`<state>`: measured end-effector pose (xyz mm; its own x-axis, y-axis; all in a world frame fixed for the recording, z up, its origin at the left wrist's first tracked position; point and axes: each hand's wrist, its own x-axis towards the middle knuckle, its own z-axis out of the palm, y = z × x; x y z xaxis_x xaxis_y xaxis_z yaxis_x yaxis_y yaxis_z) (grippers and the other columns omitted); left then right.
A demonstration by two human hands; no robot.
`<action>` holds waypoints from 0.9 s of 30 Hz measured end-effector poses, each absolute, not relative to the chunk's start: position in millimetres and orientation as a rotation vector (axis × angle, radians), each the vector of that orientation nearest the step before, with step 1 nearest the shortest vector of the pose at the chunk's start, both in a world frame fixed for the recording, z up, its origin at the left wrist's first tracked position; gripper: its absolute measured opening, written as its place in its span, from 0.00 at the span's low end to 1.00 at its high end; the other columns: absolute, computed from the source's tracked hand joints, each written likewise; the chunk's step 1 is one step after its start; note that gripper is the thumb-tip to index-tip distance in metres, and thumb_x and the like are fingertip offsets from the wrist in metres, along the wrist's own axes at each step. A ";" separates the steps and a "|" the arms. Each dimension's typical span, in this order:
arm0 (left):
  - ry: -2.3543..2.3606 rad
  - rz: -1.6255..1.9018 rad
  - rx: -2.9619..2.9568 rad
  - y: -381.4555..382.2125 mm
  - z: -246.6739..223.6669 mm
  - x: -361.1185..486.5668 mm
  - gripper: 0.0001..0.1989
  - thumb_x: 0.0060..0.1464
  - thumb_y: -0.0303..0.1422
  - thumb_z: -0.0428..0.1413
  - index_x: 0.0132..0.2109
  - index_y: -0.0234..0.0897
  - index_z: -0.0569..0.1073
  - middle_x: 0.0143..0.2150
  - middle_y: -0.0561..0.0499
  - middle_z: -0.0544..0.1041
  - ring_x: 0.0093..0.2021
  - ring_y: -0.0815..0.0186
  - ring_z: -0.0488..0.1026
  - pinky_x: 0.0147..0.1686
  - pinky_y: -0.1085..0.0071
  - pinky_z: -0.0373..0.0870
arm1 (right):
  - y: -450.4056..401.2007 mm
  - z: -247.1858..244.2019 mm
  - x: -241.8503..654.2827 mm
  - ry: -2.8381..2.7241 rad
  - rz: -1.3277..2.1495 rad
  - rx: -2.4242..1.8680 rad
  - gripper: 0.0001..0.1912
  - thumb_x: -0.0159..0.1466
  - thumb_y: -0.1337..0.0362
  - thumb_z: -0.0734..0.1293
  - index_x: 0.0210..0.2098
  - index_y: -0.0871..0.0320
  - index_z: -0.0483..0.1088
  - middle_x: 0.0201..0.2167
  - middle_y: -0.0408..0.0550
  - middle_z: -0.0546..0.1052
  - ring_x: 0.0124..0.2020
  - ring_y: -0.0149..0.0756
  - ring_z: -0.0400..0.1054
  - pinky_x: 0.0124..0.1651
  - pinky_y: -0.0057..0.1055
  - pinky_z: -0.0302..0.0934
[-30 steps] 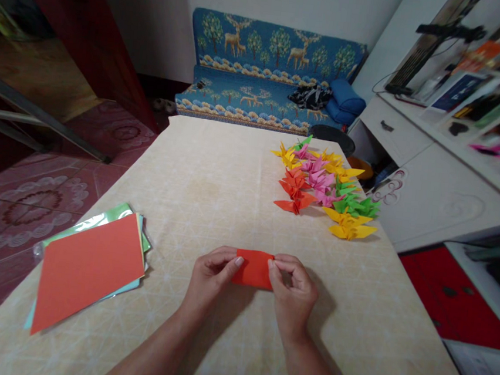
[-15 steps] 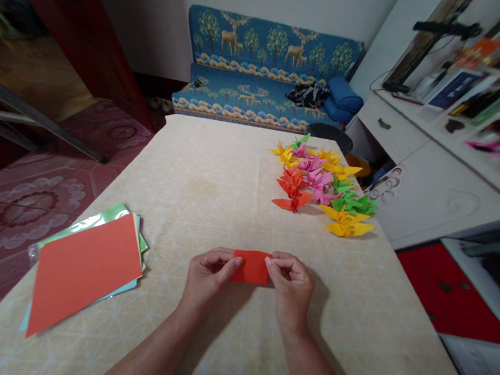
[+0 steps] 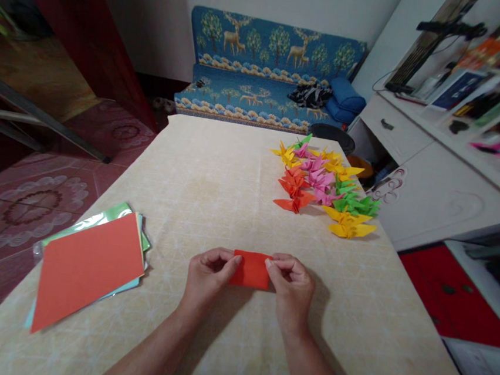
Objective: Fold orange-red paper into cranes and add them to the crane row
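A small folded piece of red paper (image 3: 251, 270) is stretched between my two hands, just over the near part of the table. My left hand (image 3: 209, 272) pinches its left edge, thumb in front and fingers behind. At the right edge, my right hand (image 3: 292, 286) grips it the same way. The fingertips behind the paper are hidden. Farther off to the right lie several folded paper cranes, among them red ones (image 3: 294, 189), pink ones (image 3: 321, 179), green ones (image 3: 357, 204) and yellow ones (image 3: 347, 223).
On the left of the cloth-covered table (image 3: 208, 160) lies a stack of coloured sheets with a red sheet (image 3: 92, 269) on top. A blue patterned sofa (image 3: 262, 65) stands beyond the far edge. A white cabinet (image 3: 445, 183) is at the right, a metal frame (image 3: 40, 117) at the left.
The red paper's lower edge sits slightly lower, so a bit more of its face shows. Both hands keep their pinch. The whole view has shifted very slightly.
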<state>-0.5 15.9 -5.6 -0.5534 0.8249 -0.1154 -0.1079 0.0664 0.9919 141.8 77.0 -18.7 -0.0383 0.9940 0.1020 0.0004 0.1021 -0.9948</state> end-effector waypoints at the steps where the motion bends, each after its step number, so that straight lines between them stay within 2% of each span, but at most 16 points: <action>1: 1.605 1.587 0.739 15.6 -5.6 -0.5 0.08 0.47 0.32 0.62 0.24 0.33 0.77 0.25 0.50 0.78 0.25 0.70 0.71 0.27 0.77 0.66 | 77.1 -18.9 141.8 -1.288 1.162 -1.111 0.07 0.53 0.66 0.72 0.21 0.59 0.71 0.28 0.46 0.75 0.30 0.33 0.70 0.33 0.28 0.64; 9: 1.669 1.607 0.775 14.9 -8.1 0.8 0.10 0.46 0.31 0.62 0.22 0.33 0.71 0.21 0.54 0.72 0.22 0.73 0.66 0.23 0.78 0.61 | 75.8 -15.2 140.2 -1.314 1.176 -1.113 0.08 0.53 0.65 0.71 0.21 0.59 0.69 0.27 0.46 0.75 0.29 0.34 0.70 0.32 0.29 0.65; 13: 1.542 1.638 0.740 15.9 -6.3 0.9 0.06 0.45 0.30 0.62 0.31 0.36 0.72 0.23 0.57 0.69 0.22 0.74 0.64 0.22 0.80 0.59 | 77.1 -15.1 141.9 -1.291 1.222 -1.121 0.08 0.52 0.65 0.71 0.24 0.58 0.67 0.26 0.44 0.74 0.27 0.31 0.68 0.29 0.26 0.63; 16: 1.448 1.505 0.943 13.3 -1.2 -1.2 0.05 0.47 0.29 0.59 0.34 0.35 0.78 0.25 0.53 0.69 0.24 0.72 0.65 0.23 0.78 0.60 | 82.4 -14.0 147.4 -1.297 1.324 -1.119 0.08 0.51 0.65 0.71 0.27 0.57 0.67 0.24 0.42 0.73 0.24 0.30 0.66 0.26 0.25 0.61; 19: 1.297 1.280 1.150 9.3 3.9 -1.8 0.10 0.49 0.27 0.56 0.36 0.37 0.82 0.28 0.50 0.69 0.26 0.70 0.65 0.24 0.77 0.60 | 89.0 -10.1 153.9 -1.335 1.495 -1.077 0.08 0.49 0.65 0.70 0.27 0.57 0.66 0.22 0.41 0.72 0.22 0.30 0.65 0.24 0.25 0.60; 22: 1.193 1.140 1.197 7.5 6.0 1.5 0.13 0.51 0.26 0.54 0.40 0.39 0.82 0.31 0.47 0.72 0.28 0.69 0.68 0.26 0.75 0.63 | 93.1 -6.9 157.4 -1.381 1.633 -1.031 0.09 0.48 0.67 0.70 0.26 0.57 0.65 0.22 0.41 0.72 0.22 0.30 0.65 0.25 0.25 0.60; 27: 1.184 1.131 1.227 10.7 1.1 4.6 0.10 0.54 0.32 0.57 0.40 0.37 0.82 0.34 0.43 0.78 0.33 0.64 0.73 0.35 0.69 0.67 | 93.5 -10.1 156.9 -1.432 1.662 -0.997 0.09 0.49 0.67 0.71 0.27 0.57 0.66 0.22 0.41 0.73 0.23 0.30 0.65 0.26 0.25 0.60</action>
<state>4.6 10.7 1.1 0.0663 0.9973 -0.0309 0.0144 0.0300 0.9994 156.9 93.5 -10.1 -0.4451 0.8899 -0.1002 -0.0323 -0.1278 -0.9913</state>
